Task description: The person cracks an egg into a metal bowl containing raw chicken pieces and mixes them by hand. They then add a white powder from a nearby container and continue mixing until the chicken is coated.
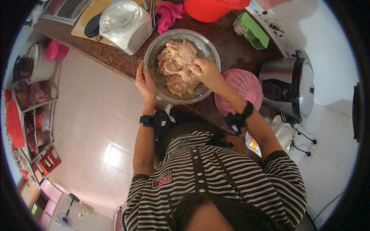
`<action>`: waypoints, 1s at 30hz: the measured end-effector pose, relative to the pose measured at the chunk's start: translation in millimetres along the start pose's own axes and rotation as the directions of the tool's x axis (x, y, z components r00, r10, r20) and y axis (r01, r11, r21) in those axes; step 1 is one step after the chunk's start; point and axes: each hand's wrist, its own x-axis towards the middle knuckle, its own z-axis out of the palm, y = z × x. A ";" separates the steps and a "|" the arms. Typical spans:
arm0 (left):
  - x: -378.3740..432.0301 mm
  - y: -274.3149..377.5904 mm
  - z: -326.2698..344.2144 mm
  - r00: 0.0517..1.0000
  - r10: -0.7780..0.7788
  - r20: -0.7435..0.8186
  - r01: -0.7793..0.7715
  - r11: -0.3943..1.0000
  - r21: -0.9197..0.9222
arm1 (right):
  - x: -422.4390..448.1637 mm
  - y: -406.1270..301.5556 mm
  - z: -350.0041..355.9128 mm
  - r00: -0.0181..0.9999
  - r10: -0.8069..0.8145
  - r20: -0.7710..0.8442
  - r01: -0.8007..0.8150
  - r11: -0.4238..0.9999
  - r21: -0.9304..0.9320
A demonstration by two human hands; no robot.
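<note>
A round stainless steel bowl (214, 52) sits on the speckled brown countertop before me. In it lies a pile of pale raw meat pieces (177, 63), coated with something whitish and floury. My left hand (145, 82) grips the bowl's left rim, fingers along the wall. My right hand (205, 71) reaches over the right side into the bowl, its bent fingers closed on some of the coated meat; the fingertips are partly hidden. Left of the bowl stands a clear plastic tub (136, 31) of white powder, with a pale scoop (120, 21) resting in it.
A pink plastic basket (245, 79) is under my right forearm. Further right stands a steel electric cooker (279, 82). A green container (251, 31), a red basin (212, 10) and a magenta cloth (169, 16) lie behind the bowl. A black lid (93, 26) rests beside the tub.
</note>
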 end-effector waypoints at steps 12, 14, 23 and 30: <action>-0.5 -2.3 -0.3 0.999 0.045 0.005 -0.045 0.998 0.048 | 26.0 2.8 59.9 0.970 -0.011 0.243 0.074 0.966 -0.249; -0.9 -1.9 -1.4 1.000 0.019 -0.001 -0.019 0.994 0.111 | 23.7 -7.0 39.3 0.968 -0.029 0.251 0.086 0.972 -0.220; 0.5 -3.3 -2.2 0.998 0.053 0.033 -0.057 0.987 0.147 | 59.0 16.8 92.4 0.937 -0.350 -0.024 0.287 0.805 -0.519; 2.8 -2.4 -1.0 0.994 0.109 -0.007 -0.106 0.984 0.143 | 60.5 -7.7 41.7 0.939 -0.300 0.168 0.336 0.903 -0.266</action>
